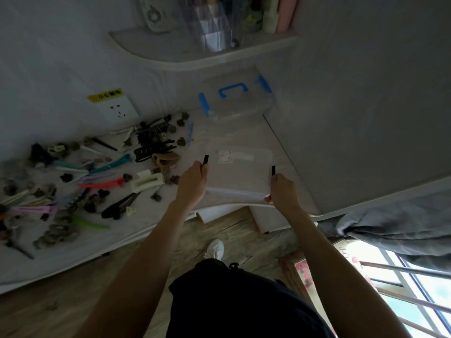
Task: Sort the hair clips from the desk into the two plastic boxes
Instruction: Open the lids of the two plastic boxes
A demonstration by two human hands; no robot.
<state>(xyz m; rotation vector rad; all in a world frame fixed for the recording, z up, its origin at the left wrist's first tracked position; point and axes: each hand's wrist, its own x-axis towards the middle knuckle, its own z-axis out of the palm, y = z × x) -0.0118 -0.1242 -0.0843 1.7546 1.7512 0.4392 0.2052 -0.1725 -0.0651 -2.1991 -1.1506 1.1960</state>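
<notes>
Both hands grip the near clear plastic box with black latches [240, 172] on the pale desk [244, 135]: left hand [192, 182] and right hand [283, 189], fingers curled on its side latches. A blue-handled clear plastic box [235, 98] sits at twelve o'clock; assorted hair clips [102, 167] lie at nine o'clock.
</notes>
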